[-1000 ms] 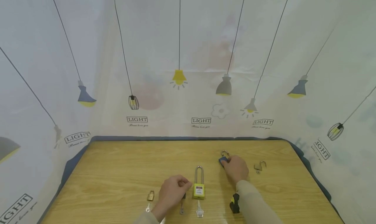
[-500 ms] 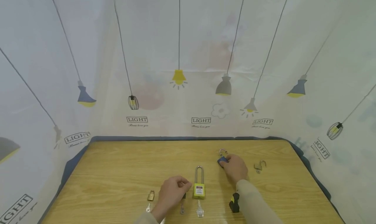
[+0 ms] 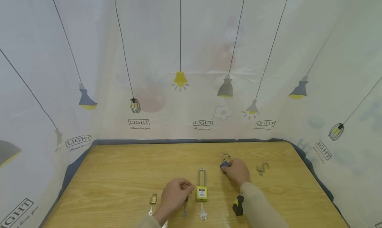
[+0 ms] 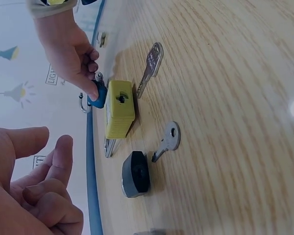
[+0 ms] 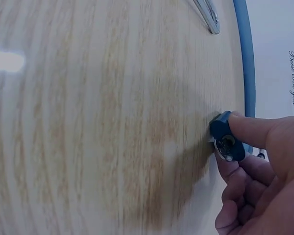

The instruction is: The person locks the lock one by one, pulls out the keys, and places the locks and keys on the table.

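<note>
My right hand (image 3: 238, 172) pinches a blue padlock (image 3: 224, 167) between thumb and fingers, near the back right of the table. Its shackle stands unlocked, swung up and pointing away. In the right wrist view, a silver metal piece shows at the keyhole end of the padlock. My left hand (image 3: 176, 194) hovers with nothing in it, thumb and index finger apart and the other fingers loosely bent. Close by it lies a black padlock (image 4: 135, 174), mostly hidden in the head view, with a silver key (image 4: 172, 134) in front. A yellow long-shackle padlock (image 3: 202, 194) lies between the hands.
A key with a clear head (image 3: 203, 214) lies before the yellow padlock. At the left are a small brass padlock (image 3: 153, 198) and its key (image 3: 150, 210). An unlocked brass-coloured padlock (image 3: 261, 169) lies at the right. A printed curtain (image 3: 167, 88) rises behind the table.
My right hand, with the blue padlock, has shifted slightly left and toward me. The left hand has stayed in place. The head view has turned slightly right.
</note>
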{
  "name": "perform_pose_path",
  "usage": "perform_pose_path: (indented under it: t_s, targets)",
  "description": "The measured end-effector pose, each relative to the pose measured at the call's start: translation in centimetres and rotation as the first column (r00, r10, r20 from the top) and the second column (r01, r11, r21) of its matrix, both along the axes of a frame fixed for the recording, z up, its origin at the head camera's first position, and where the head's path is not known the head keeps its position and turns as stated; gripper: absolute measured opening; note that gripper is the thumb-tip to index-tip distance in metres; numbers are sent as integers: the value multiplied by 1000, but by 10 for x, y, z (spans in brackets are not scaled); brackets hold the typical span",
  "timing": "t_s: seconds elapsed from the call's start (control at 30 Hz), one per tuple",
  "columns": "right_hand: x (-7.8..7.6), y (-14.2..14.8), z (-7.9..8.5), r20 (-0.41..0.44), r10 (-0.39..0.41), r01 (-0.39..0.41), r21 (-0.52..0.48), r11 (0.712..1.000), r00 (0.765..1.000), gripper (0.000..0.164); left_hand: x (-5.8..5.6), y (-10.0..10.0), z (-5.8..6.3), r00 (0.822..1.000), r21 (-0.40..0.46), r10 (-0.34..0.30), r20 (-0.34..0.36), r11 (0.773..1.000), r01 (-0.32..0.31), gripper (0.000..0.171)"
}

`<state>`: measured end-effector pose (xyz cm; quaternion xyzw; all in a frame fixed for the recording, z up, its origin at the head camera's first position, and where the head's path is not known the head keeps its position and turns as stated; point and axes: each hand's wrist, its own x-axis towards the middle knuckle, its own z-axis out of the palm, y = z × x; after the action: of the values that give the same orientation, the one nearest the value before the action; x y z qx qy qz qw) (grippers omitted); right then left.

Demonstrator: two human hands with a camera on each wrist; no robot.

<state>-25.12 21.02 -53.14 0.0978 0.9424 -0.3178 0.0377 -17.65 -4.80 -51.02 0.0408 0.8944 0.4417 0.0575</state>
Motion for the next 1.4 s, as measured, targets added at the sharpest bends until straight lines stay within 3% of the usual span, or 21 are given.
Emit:
perform_pose_path:
  t_s: [0.27,0.63,1.0,1.23,1.4]
  targets:
    - [14,1,-2,8,-21,22,-150,988,1000,30,-3,2,3,999,13,-37,-19,999,38,18]
    - [51,-14,10,-44,9,-22,-308,951,999,30,-13,16,9,991,25,-132,-37,991,133,23]
    - [81,-36,17,-33,29,-41,-459,888,999,31,-34,47,26,949,-55,-297,-106,955,292,28]
    - [85,-36,16,-59,19,-44,-453,890,998,28,-38,65,39,918,-101,-388,-75,919,381,34]
    - [88,-36,15,-99,26,-69,-455,888,995,30,-40,74,40,907,-98,-414,-78,909,406,31]
